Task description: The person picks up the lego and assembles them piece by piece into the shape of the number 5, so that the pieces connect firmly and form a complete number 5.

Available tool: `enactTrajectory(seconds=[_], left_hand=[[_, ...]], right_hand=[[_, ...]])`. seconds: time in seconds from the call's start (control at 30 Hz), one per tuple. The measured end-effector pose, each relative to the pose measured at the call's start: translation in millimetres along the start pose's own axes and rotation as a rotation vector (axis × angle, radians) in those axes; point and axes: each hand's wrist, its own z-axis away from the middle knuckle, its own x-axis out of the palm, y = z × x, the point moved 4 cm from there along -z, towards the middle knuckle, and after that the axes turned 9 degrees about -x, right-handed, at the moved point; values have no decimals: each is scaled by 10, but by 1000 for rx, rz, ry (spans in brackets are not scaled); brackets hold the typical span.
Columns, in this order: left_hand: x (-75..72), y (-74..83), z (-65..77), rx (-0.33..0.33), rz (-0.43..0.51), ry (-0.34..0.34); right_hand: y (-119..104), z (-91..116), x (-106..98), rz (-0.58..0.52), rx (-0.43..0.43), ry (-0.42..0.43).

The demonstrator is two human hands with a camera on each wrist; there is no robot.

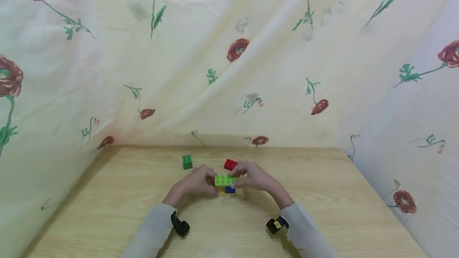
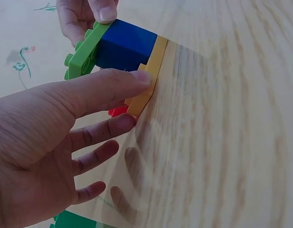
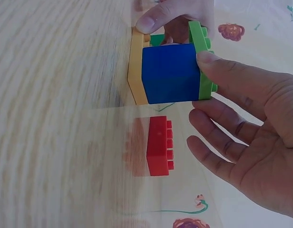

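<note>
A small stack of toy building bricks stands on the wooden table between both hands. Its base is a thin yellow brick (image 2: 158,61), a blue brick (image 3: 170,73) sits on one end of that, and a light green brick (image 1: 220,181) lies across the top, its other end overhanging. My left hand (image 1: 197,180) pinches the yellow brick, thumb on the near side, the other fingers spread. With thumb and fingers, my right hand (image 1: 256,176) grips the light green brick at the end above the blue one. The fingertips behind the stack are partly hidden.
Behind the left hand stands a loose green brick (image 1: 187,162). A red brick (image 1: 230,165) lies behind the stack, close to the right hand. Flower-patterned cloth (image 1: 201,90) hangs around the back and sides of the table (image 1: 222,226).
</note>
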Motion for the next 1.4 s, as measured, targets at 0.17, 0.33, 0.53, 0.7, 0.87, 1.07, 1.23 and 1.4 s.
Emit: enactTrajectory(seconds=[0.17, 0.33, 0.53, 0.7, 0.87, 1.07, 1.23, 1.4], left_hand=[[-36, -3, -35, -6, 12, -13], [-75, 23, -59, -11, 7, -18], [-107, 93, -100, 4, -26, -15], [-78, 92, -123, -9, -49, -20], [-28, 68, -100, -32, -71, -21], [-59, 91, -34, -14, -70, -23], [-220, 92, 57, -40, -14, -7], [-508, 88, 190, -8, 23, 80]], right_hand=[[25, -35, -40, 8, -13, -3], [16, -51, -70, -11, -4, 8], [42, -41, -105, -15, 14, 38], [94, -20, -103, -9, 19, 40], [109, 8, -56, -9, 28, 26], [70, -9, -31, 6, 4, 21], [51, -33, -21, 21, 3, 9], [44, -44, -9, 16, 22, -4]])
